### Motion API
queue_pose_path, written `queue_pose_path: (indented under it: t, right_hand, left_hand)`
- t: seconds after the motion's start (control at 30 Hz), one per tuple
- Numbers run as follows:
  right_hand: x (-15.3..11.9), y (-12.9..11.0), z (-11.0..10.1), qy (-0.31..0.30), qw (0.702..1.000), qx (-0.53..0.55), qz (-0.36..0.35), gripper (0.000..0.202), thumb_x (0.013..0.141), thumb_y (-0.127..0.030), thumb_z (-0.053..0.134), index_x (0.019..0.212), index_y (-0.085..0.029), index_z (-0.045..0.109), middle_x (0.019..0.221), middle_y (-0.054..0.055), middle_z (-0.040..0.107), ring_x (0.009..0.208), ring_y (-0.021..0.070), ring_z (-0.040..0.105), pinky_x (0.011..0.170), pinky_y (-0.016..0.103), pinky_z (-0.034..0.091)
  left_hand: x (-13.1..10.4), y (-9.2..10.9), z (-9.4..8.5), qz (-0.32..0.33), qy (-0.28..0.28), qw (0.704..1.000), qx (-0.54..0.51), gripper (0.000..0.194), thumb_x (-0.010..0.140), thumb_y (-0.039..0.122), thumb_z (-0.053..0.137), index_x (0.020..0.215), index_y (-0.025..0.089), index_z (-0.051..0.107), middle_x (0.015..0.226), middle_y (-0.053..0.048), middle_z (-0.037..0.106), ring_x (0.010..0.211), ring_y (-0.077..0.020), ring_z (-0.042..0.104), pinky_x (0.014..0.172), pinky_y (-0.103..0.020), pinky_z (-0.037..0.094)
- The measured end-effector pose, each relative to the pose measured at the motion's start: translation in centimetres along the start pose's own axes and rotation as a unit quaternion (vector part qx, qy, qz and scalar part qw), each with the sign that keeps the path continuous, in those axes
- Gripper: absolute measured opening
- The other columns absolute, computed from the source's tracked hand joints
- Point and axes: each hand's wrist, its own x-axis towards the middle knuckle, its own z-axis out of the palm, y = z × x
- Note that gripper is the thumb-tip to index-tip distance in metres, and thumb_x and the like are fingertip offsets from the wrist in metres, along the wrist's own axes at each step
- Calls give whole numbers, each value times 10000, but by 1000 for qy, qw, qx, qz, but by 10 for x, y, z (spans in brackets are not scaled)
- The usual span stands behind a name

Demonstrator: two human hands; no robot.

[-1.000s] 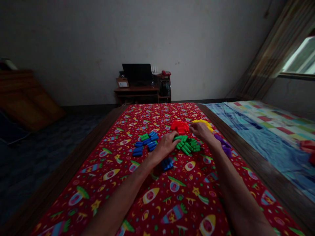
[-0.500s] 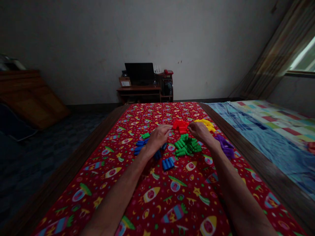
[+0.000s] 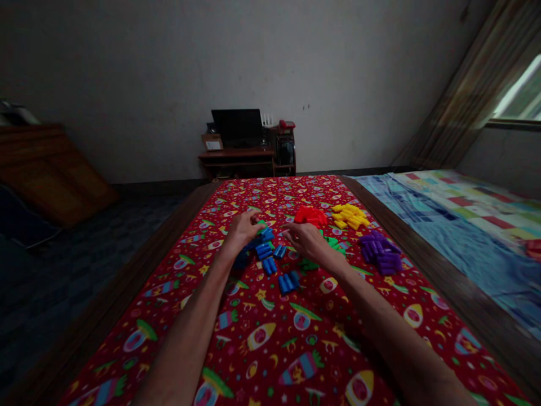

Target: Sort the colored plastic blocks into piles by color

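My left hand (image 3: 244, 230) is over the left end of the blue block pile (image 3: 264, 251), its thumb and fingers curled round a green block (image 3: 262, 224). My right hand (image 3: 303, 238) hovers with loosely spread fingers pointing left, nothing visible between them, and partly covers the green block pile (image 3: 335, 243). Behind it lies a red pile (image 3: 310, 215). A yellow pile (image 3: 350, 216) and a purple pile (image 3: 380, 252) are farther right. One joined set of blue blocks (image 3: 288, 282) lies nearer to me.
A red patterned cloth (image 3: 262, 338) covers the table, with dark wooden edges (image 3: 456, 282) showing. Beyond stand a desk (image 3: 236, 152) with a monitor (image 3: 238, 127) and a red telephone (image 3: 287, 124). A bed (image 3: 422, 208) is on the right, a wooden cabinet (image 3: 54, 169) on the left.
My left hand has moved left to the green block, which now sits farther right and back. My right hand has moved left from between the red and yellow piles, uncovering the yellow and purple ones.
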Motion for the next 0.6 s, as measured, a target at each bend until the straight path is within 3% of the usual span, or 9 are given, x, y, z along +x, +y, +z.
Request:
queue_pose_path:
  t: [0.1, 0.2, 0.3, 0.4, 0.5, 0.6]
  right_hand:
    - [5, 11, -9, 17, 995, 94, 23, 335, 945, -314, 464, 1155, -122, 641, 840, 80, 697, 685, 138, 564, 633, 216, 351]
    - [7, 27, -26, -25, 992, 116, 49, 308, 917, -321, 483, 938, -117, 712, 720, 36, 668, 620, 117, 530, 581, 200, 336]
    - [1, 49, -47, -55, 993, 46, 99, 321, 878, -318, 514, 715, -112, 700, 597, 2, 585, 550, 96, 459, 532, 207, 288]
    - [-7, 66, -62, -148, 978, -25, 144, 308, 852, -284, 535, 624, -125, 668, 539, -19, 522, 504, 86, 411, 497, 219, 258]
    - [-11, 69, -68, -198, 957, -92, 190, 242, 832, -234, 557, 655, -135, 689, 584, 3, 575, 533, 99, 464, 506, 221, 277]
    - [-12, 60, -70, -182, 946, -145, 227, 226, 846, -260, 561, 753, -134, 725, 705, 65, 655, 614, 128, 542, 529, 229, 297]
  left_hand:
    - [-8, 34, 12, 75, -44, 986, -143, 466, 712, 260, 716, 1163, 166, 646, 886, -47, 707, 793, -188, 667, 731, -300, 541]
    - [-18, 55, 21, 131, -65, 979, -141, 423, 736, 234, 706, 1153, 190, 653, 965, -52, 715, 852, -191, 672, 783, -304, 544]
    - [-24, 53, 18, 137, -103, 985, -21, 404, 732, 193, 699, 1134, 204, 666, 1045, -57, 709, 954, -218, 660, 878, -327, 521]
    - [-30, 39, 12, 128, -128, 977, 108, 352, 730, 148, 673, 1079, 190, 686, 1133, -86, 675, 1098, -250, 606, 972, -335, 468]
    - [-36, 31, 10, 131, -118, 970, 167, 324, 723, 91, 633, 1024, 195, 694, 1146, -95, 659, 1178, -254, 550, 1019, -332, 427]
    - [-40, 32, 10, 126, -102, 972, 170, 249, 710, 96, 641, 917, 216, 710, 1003, -79, 687, 1116, -256, 569, 998, -335, 436]
